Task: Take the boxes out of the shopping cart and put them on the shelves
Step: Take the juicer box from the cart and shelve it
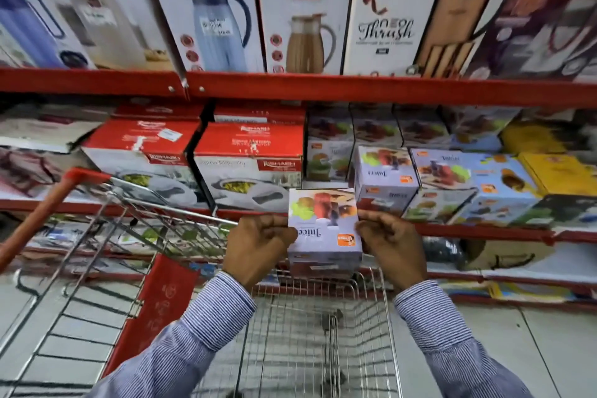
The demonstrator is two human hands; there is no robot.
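Note:
A small lavender juicer box (324,229) with fruit pictures is held between both hands above the wire shopping cart (323,333). My left hand (258,245) grips its left side and my right hand (391,247) grips its right side. The box is upside down, its print reading inverted. It hovers in front of the middle shelf (484,229), just left of a matching juicer box (384,176) standing there. The cart basket below looks bare of boxes where I can see it.
Red-and-white cookware boxes (248,165) fill the middle shelf on the left, more juicer boxes (452,178) on the right. Tall flask boxes (307,13) stand on the upper shelf. The cart's red handle (48,203) angles up at the left.

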